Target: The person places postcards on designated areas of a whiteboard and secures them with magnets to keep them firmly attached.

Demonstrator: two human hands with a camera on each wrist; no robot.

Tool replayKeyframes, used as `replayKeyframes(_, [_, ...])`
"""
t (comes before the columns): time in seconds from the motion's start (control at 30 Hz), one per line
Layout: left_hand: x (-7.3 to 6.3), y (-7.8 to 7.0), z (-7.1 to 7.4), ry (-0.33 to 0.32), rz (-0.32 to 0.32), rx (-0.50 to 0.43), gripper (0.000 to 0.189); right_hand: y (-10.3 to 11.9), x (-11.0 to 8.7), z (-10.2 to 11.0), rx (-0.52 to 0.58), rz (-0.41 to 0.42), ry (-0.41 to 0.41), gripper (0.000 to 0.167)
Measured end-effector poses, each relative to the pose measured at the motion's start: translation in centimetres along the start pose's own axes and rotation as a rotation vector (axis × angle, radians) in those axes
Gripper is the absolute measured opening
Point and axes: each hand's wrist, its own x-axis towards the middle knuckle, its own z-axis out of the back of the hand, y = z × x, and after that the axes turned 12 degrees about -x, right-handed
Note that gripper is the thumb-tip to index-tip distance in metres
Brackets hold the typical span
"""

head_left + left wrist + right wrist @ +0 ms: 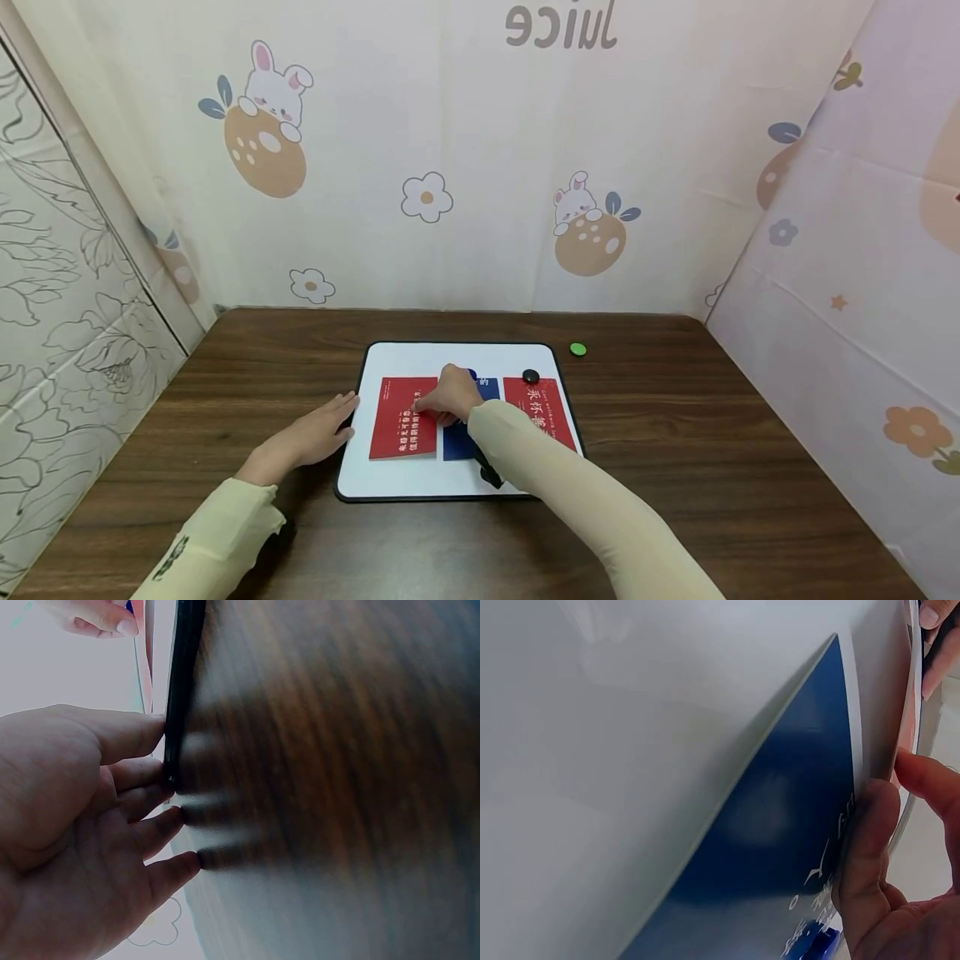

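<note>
A white board with a black rim (408, 358) lies on the table, and three cards are on it. My right hand (453, 393) is over the middle of the board and pinches the right edge of the left red card (390, 421) between thumb and finger. Beside that edge lies the blue card (772, 795), with a blue magnet (825, 943) on it; the arm partly hides this card in the head view. My left hand (318, 429) rests at the board's left edge, its fingers nearly straight; in the left wrist view the fingertips touch the black rim and the tabletop.
Another red card (551, 404) lies on the board's right side, with a black round magnet (531, 376) near its top. A green round magnet (578, 349) is on the brown wooden table (675, 433), beyond the board's upper right corner. Patterned curtains (480, 242) stand behind.
</note>
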Motion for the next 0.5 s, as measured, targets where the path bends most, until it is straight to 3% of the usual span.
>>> replayKeyframes(0.5, [-0.12,-0.09,-0.01,0.0,0.0,-0.005,0.056,0.22,0.05,-0.06,-0.05,-0.007,0.001,0.048])
